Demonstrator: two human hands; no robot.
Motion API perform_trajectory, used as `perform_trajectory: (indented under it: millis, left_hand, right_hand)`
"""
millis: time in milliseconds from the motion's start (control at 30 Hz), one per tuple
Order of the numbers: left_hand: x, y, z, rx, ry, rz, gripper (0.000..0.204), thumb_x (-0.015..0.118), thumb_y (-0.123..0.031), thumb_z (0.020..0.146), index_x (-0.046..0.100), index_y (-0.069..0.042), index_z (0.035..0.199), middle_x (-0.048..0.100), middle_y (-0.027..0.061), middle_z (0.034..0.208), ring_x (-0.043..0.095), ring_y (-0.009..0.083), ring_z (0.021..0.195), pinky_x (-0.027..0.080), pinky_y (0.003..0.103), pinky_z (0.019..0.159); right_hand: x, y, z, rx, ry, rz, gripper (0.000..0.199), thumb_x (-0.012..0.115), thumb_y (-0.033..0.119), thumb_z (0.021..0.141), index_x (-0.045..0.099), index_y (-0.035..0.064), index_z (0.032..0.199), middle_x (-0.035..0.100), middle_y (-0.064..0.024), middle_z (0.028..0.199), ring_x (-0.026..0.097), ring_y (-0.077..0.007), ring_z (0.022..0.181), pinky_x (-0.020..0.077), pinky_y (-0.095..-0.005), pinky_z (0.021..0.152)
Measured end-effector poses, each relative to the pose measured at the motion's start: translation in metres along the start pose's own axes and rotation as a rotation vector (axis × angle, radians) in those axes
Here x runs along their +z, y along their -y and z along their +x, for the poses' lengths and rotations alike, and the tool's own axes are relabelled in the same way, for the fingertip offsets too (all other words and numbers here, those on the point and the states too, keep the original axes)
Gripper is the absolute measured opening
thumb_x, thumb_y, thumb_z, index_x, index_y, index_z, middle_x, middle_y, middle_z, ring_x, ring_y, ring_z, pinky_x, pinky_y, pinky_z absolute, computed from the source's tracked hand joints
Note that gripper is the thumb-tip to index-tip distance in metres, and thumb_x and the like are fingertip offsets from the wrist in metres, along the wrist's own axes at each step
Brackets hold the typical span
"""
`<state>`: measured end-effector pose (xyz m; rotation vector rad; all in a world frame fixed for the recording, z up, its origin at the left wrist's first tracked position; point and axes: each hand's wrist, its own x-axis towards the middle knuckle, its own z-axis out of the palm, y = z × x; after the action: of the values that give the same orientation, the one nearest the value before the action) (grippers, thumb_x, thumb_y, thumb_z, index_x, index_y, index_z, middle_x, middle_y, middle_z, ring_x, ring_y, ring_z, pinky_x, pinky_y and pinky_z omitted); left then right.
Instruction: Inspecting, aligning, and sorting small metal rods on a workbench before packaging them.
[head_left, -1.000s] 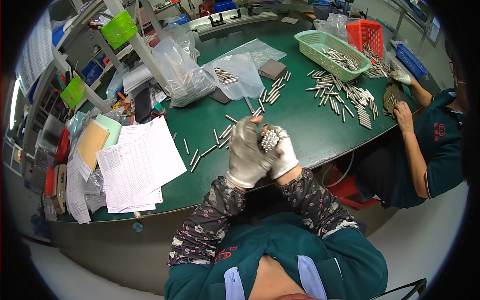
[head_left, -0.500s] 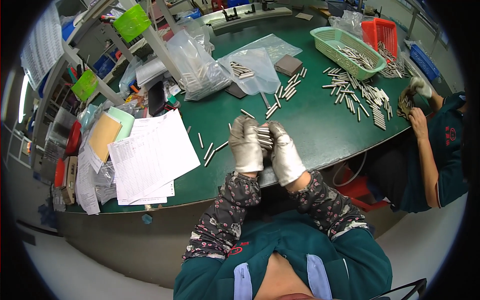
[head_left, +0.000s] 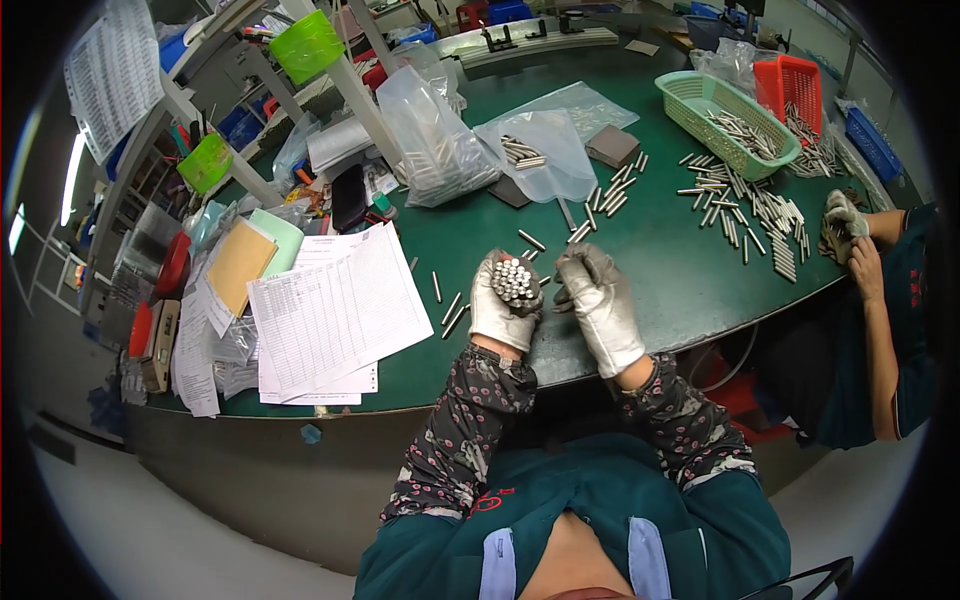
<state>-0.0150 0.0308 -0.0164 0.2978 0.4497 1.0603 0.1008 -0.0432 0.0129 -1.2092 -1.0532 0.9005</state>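
Observation:
My left hand (head_left: 497, 318), in a silvery-white glove, is wrapped round a tight bundle of short metal pins (head_left: 514, 281). Their round ends face up toward me. My right hand (head_left: 605, 312), gloved the same way, is a little to the right of the bundle and apart from it. Its fingers are half bent, the thumb stands off from them, and no pin shows between them. Loose pins (head_left: 531, 240) lie on the green table just beyond my hands, and several more pins (head_left: 454, 315) lie left of my left hand.
Printed sheets (head_left: 340, 310) cover the table's left side. Farther back are a plastic bag of pins (head_left: 430, 150), an open bag (head_left: 560, 165) and a brown block (head_left: 613, 146). Right: pin piles (head_left: 745, 205), a green basket (head_left: 690, 100), a red basket (head_left: 790, 85), and a co-worker's hands (head_left: 850, 225).
My right hand has come away from the bundle to the right. The left hand has turned the pins from lying sideways to ends up. The whole view has shifted slightly.

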Motion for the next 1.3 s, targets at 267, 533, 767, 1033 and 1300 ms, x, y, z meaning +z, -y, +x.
perform_trajectory:
  millis: [267,533,767,1033,1300]
  left_hand:
    - [-0.002,0.021,0.0,-0.091,0.076,-0.019,0.029,0.045,-0.032,0.094,0.056,-0.008,0.105,0.062,0.0099,0.103,0.06,0.0234,0.094,0.051,0.037,0.083]
    - [0.026,0.005,-0.019,-0.04,-0.026,0.16,0.021,0.05,-0.029,0.091,0.051,-0.014,0.077,0.049,0.0024,0.064,0.044,0.0143,0.049,0.029,0.026,0.039]
    - [0.015,-0.04,0.027,-0.215,-0.041,0.159,0.018,0.053,-0.029,0.089,0.055,-0.017,0.076,0.059,0.0013,0.065,0.052,0.0163,0.048,0.035,0.026,0.038]
    - [0.084,-0.004,0.082,-0.216,-0.163,0.276,0.027,0.045,-0.027,0.091,0.051,-0.019,0.066,0.049,-0.004,0.053,0.043,0.0118,0.041,0.029,0.026,0.04]
    - [0.045,-0.007,0.251,-0.067,-0.123,0.694,0.031,0.035,-0.033,0.093,0.062,-0.018,0.091,0.062,0.0017,0.084,0.055,0.0203,0.073,0.042,0.037,0.068]
  right_hand:
    - [0.025,0.013,0.027,-0.465,-0.024,-0.637,0.032,0.053,0.034,0.086,0.063,0.0027,0.085,0.061,-0.0151,0.088,0.057,-0.0299,0.086,0.0437,-0.0415,0.077]
    - [-0.008,-0.013,0.07,-0.142,-0.157,-0.393,0.024,0.053,0.024,0.085,0.067,0.0038,0.087,0.065,-0.0156,0.089,0.062,-0.0313,0.085,0.0481,-0.0363,0.076]
    - [-0.036,0.024,0.077,-0.607,-0.079,-1.144,0.023,0.059,0.02,0.079,0.07,0.0176,0.099,0.05,-0.0145,0.129,0.049,-0.0314,0.117,0.0416,-0.0426,0.094]
    - [-0.059,0.01,0.156,-0.259,0.125,-1.256,0.054,0.05,0.01,0.079,0.045,0.0095,0.132,0.038,-0.0107,0.142,0.042,-0.0315,0.126,0.0374,-0.0401,0.101]
    - [-0.068,0.03,0.175,-0.253,0.217,-0.896,0.051,0.051,0.017,0.079,0.049,0.0033,0.127,0.047,-0.0202,0.132,0.043,-0.0331,0.125,0.033,-0.0366,0.105]
